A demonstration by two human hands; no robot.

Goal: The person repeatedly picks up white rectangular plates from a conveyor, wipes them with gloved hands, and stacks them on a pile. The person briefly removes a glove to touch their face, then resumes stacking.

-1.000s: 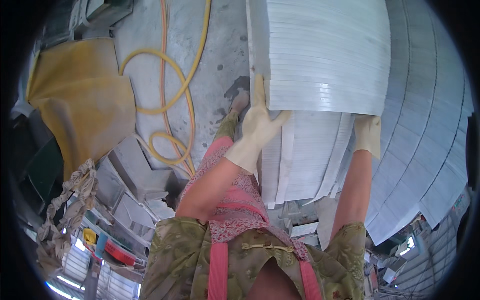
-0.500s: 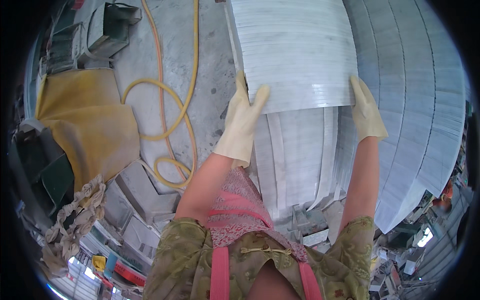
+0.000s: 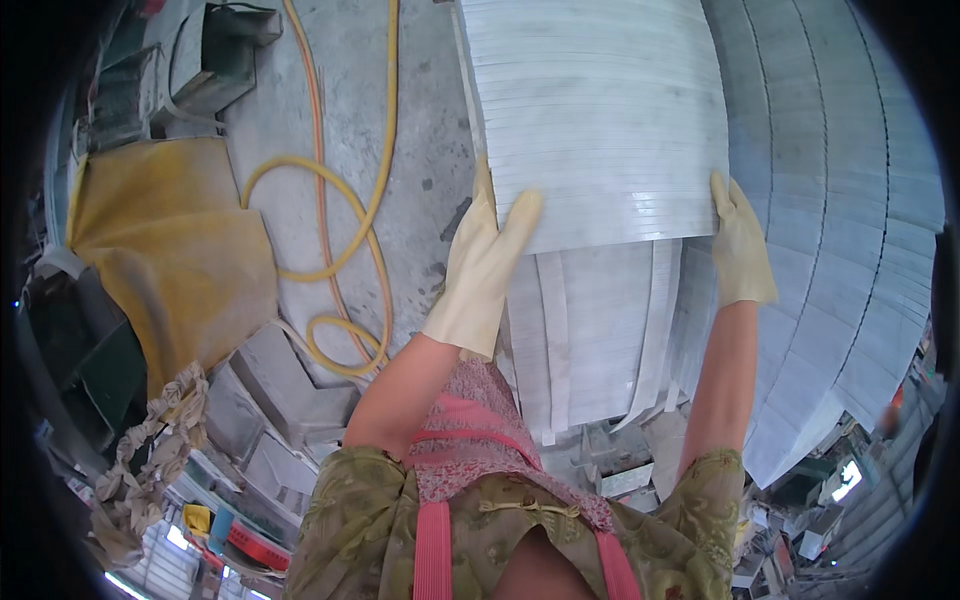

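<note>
Grey concrete floor (image 3: 420, 130) fills the far left of the view, dusty and stained, with a yellow hose (image 3: 345, 235) looping across it beside a thinner orange cord (image 3: 318, 190). Further left lies a yellow-brown tarp (image 3: 165, 240), crumpled over something low, and near it a bundle of dirty rags (image 3: 150, 450) hangs by some grey concrete blocks (image 3: 285, 385).

At centre and right stand stacks of pale grey-white stone slabs (image 3: 850, 250), their thin edges lined up in long curved rows that run toward the right rim. One ribbed white slab (image 3: 600, 110) sits uppermost in the middle, reaching toward the far edge of the view, its surface marked with fine parallel lines. It rests above more upright slabs (image 3: 590, 330) that show beneath its near edge.

Both hands wear cream rubber gloves. The left hand (image 3: 485, 265) is spread wide, fingers pressed flat against the slab's near left corner with the thumb lying on its face. The right hand (image 3: 740, 245) grips the slab's near right corner, fingers extended along the edge. Bare forearms rise from the lower edge, above a green patterned garment with pink straps (image 3: 432, 550).
</note>
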